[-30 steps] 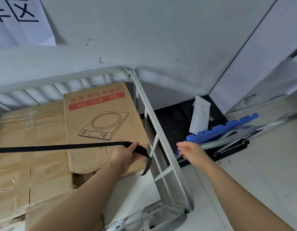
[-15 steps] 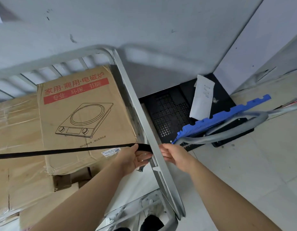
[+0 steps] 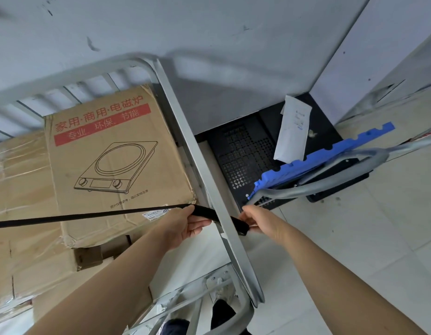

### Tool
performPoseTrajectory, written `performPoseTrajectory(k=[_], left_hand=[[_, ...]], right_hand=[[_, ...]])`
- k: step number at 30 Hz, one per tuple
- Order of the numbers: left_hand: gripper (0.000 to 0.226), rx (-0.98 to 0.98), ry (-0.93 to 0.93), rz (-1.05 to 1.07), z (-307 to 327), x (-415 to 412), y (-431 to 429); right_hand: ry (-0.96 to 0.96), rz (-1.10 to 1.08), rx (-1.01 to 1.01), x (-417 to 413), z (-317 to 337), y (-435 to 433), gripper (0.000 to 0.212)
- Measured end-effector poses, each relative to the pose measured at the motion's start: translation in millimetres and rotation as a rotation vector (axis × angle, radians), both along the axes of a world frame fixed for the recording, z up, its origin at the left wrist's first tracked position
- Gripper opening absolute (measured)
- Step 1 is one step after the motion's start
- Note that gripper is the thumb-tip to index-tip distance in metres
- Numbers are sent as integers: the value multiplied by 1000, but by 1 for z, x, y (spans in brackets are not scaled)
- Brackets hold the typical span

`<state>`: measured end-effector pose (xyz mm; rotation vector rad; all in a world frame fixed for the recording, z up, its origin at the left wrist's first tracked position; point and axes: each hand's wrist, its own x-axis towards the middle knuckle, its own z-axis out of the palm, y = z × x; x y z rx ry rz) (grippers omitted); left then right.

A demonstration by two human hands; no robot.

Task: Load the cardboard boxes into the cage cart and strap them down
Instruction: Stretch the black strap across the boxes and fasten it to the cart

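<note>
A cardboard box (image 3: 108,160) printed with an induction cooker and red lettering lies on top of other taped boxes (image 3: 21,189) inside the grey metal cage cart (image 3: 183,131). A black strap (image 3: 88,215) runs from the left across the boxes to the cart's right side rail. My left hand (image 3: 185,223) pinches the strap just inside the rail. My right hand (image 3: 260,220) grips the strap's end outside the rail, so the strap passes across the rail between both hands.
A black perforated tray (image 3: 243,155) with a white paper packet (image 3: 293,131) sits on the floor right of the cart, against the wall. A blue plastic piece (image 3: 318,158) and a grey curved bar (image 3: 330,180) lie over it. White tiled floor extends to the right.
The strap end has been passed over the cart's side rail. My right hand moved left to the rail and took hold of the end, while my left hand stayed on the strap.
</note>
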<state>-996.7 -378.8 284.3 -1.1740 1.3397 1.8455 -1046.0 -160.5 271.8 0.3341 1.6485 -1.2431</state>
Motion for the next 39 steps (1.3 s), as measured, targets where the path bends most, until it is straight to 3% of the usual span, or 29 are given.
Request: performPoseTrajectory(k=[5, 8, 10, 14, 18, 22, 25, 32, 39], left_hand=[[36, 24, -12, -4, -4, 25, -8], [29, 35, 1, -99, -9, 44, -6], [23, -16, 55, -280, -13, 57, 0], [50, -14, 177, -754, -17, 78, 21], [39, -255, 333, -1079, -22, 86, 38], [28, -392, 372, -1074, -10, 89, 24], [36, -484, 399, -1013, 1, 96, -4], [34, -484, 501, -867, 13, 116, -9], [26, -416, 377, -912, 7, 118, -25]], right_hand=[[-104, 27, -28, 37, 14, 10, 31], [-201, -96, -108, 52, 19, 6, 37], [-191, -186, -157, 58, 19, 3, 44], [-178, -298, -218, 67, 20, -4, 48], [-206, -306, -205, 69, 29, -8, 42], [-162, -300, -200, 72, 33, -9, 45], [-149, -296, -189, 74, 37, -12, 51], [-152, -228, -133, 73, 43, -18, 57], [-102, -271, 42, 72, 41, -18, 51]])
